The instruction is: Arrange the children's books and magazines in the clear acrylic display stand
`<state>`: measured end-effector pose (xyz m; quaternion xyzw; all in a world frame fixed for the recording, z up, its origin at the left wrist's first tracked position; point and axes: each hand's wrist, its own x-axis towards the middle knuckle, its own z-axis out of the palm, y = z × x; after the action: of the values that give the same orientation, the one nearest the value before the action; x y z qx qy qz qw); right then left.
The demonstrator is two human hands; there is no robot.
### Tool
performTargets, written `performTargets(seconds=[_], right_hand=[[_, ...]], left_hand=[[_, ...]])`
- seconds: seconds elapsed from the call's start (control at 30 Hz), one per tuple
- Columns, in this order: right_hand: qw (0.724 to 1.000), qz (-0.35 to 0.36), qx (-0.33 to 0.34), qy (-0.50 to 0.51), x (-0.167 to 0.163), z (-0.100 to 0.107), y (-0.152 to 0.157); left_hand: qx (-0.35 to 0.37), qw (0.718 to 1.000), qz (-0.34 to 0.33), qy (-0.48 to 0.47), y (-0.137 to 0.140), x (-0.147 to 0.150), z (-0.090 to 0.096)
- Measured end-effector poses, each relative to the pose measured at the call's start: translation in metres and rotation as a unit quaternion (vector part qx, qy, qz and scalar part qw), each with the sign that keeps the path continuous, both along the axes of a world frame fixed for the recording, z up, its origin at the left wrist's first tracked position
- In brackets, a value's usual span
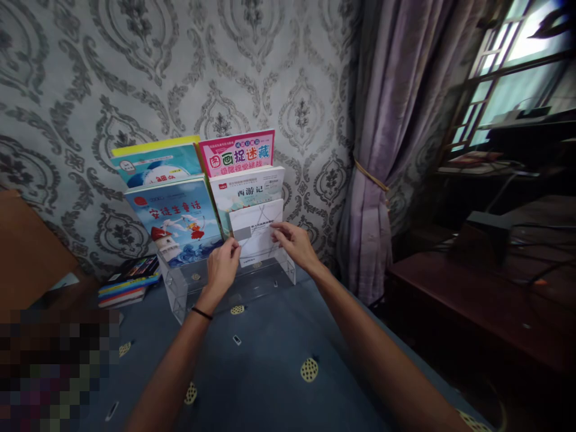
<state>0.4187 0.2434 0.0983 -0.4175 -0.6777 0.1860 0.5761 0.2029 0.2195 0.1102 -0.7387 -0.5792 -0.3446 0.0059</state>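
Blue patterned cloth (270, 360) covers the table nearest the lens. Head view: left hand (222, 267) and right hand (294, 240) each pinch an edge of a white-grey booklet (256, 231), which stands in the front right slot of a clear acrylic rack (180, 294). Blue storybook (177, 219) stands just left; stacked books (128, 282) lie beside the rack.

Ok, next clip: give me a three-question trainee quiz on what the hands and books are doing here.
1. True or false: both hands touch the white booklet.
2. Where does that booklet stand? A) front tier of the clear rack B) flat on the blue cloth C) top tier
3. Which wrist wears a black band?

Key: 1 true, left hand and right hand pinch its edges. 2 A. 3 left.
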Motion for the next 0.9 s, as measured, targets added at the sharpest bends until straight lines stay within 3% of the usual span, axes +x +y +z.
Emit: performTargets(seconds=[0.2, 0.6, 0.77, 0.9], right_hand=[[0.994, 0.079, -0.004, -0.076, -0.004, 0.014, -0.016], [0.973, 0.145, -0.02, -0.18, -0.014, 0.038, -0.039], [0.963, 0.14, -0.044, -0.226, -0.019, 0.037, -0.035], [0.95, 0.176, -0.072, -0.248, -0.023, 0.032, -0.031]], left_hand=[[0.006, 1.0, -0.002, 0.011, -0.011, 0.001, -0.001], [0.023, 0.998, -0.02, 0.06, -0.032, -0.003, -0.01], [0.043, 0.993, -0.026, 0.102, -0.042, -0.02, -0.015], [0.056, 0.986, -0.029, 0.153, -0.061, -0.051, -0.025]])
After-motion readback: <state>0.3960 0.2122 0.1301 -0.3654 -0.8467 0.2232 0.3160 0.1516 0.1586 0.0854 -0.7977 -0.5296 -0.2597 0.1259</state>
